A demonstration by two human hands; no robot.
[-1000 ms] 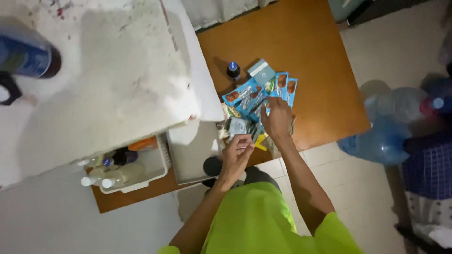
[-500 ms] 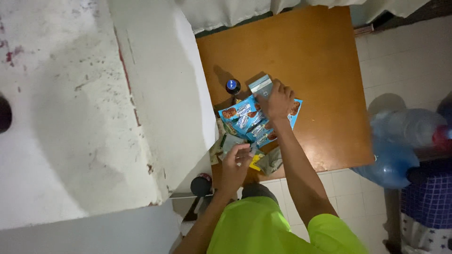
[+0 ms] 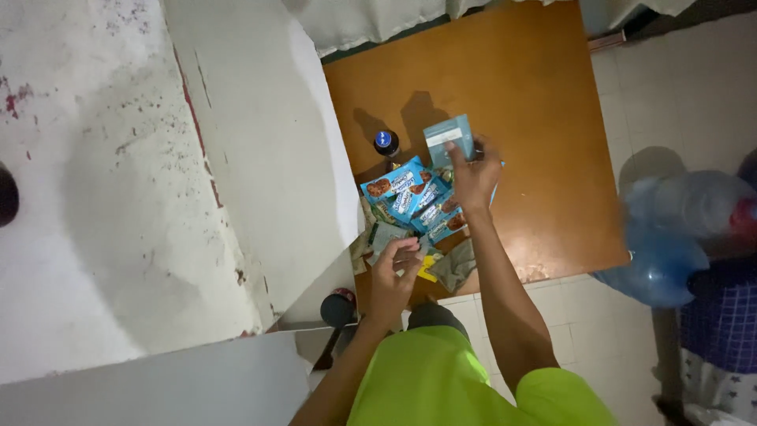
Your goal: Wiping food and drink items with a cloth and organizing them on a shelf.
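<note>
The right hand [image 3: 475,175] is pinching a teal packet [image 3: 449,138] by its near edge, fingers closed, above the bench [image 3: 544,95]; it is looking light, thin and floppy. The left hand [image 3: 394,268] is curling loosely around a pale sachet [image 3: 386,235] near the blue packets [image 3: 414,197]

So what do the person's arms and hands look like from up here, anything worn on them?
Both arms are bare from shoulder to fingers, with no gloves, watch, rings or bands that can be made out. The left hand and right hand are uncovered. The only clothing in view is a bright lime-green sleeveless top covering the torso.
</note>
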